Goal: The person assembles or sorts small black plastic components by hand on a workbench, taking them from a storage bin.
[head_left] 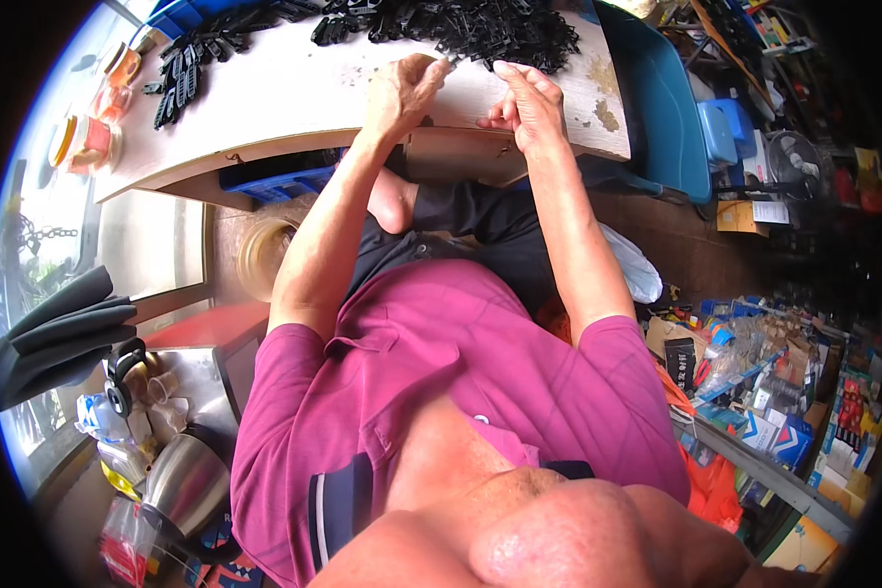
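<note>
Head view looks down on a pale worktop (294, 88) with worn, stained patches near its right end. Left hand (402, 90) is curled shut, pinching a small thin piece (453, 61) at its fingertips; right hand (525, 98) is half closed just beside it, fingers bent toward the same piece. Behind both lies a heap of black plastic parts (480, 29), with more scattered to the left. A blue bin (661, 108) stands at the right edge. Cluttered shelves of boxes (784, 392) fill the room's right side; a steel kettle (186, 480) sits lower left.
</note>
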`<state>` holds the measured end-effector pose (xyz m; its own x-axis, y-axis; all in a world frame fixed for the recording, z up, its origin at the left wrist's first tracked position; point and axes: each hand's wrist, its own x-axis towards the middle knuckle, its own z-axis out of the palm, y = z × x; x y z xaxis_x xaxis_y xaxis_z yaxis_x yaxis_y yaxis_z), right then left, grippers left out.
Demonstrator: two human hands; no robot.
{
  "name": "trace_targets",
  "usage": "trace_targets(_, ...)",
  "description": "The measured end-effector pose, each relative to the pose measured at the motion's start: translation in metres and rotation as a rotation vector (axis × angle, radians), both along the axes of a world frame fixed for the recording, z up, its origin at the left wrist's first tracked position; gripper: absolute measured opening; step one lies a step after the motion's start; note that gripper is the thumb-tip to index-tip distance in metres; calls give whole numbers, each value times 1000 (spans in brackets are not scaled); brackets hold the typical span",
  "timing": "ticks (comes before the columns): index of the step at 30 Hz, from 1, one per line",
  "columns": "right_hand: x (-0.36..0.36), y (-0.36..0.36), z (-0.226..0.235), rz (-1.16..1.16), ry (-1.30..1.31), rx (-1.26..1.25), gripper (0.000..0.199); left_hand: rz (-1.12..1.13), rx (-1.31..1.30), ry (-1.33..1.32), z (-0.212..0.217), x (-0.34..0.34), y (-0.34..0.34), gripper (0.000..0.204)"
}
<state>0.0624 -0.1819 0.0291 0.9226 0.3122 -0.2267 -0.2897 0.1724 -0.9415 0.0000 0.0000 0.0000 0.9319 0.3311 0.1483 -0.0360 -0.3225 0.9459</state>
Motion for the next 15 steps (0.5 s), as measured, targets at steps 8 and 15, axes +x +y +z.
trace_targets(8,1,14,-13,132,-165,-37,22,-151,-28,30,8,-12,-5,37)
trace_targets(15,-7,18,-13,152,-80,53,15,103,291,-253,9,-15,30,23)
